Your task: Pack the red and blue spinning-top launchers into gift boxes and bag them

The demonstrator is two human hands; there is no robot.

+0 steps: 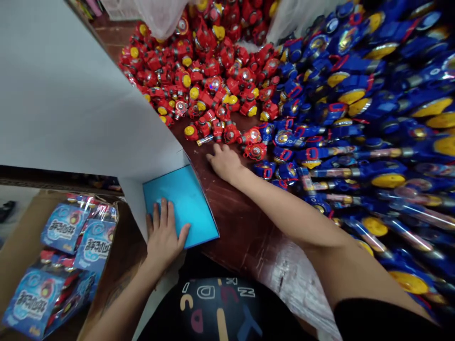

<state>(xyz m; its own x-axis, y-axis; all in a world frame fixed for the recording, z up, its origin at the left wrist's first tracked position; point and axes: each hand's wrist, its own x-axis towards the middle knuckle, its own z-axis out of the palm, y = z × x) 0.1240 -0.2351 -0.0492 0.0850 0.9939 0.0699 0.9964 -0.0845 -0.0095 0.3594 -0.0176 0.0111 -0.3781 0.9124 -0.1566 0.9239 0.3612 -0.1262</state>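
Observation:
My left hand (164, 232) lies flat, fingers spread, on a bright blue card or stack of cards (194, 199) at the table's near edge. Pale upright panels border the blue surface on its left and far sides. My right hand (226, 164) is stretched out low over the dark red-brown table, its fingers apart and nothing visible in them. Just beyond its fingertips are a small clear tube with coloured contents (205, 140) and the nearest red plastic toys (232, 132). Blue plastic toys (284, 155) lie to the right of that hand.
A large pale panel (71, 90) fills the upper left. Red toys with yellow discs heap at the back, beside clear plastic bags (159, 16). Many blue toys cover the right side. At lower left, a cardboard box (26, 232) holds several blue printed packs (33, 303).

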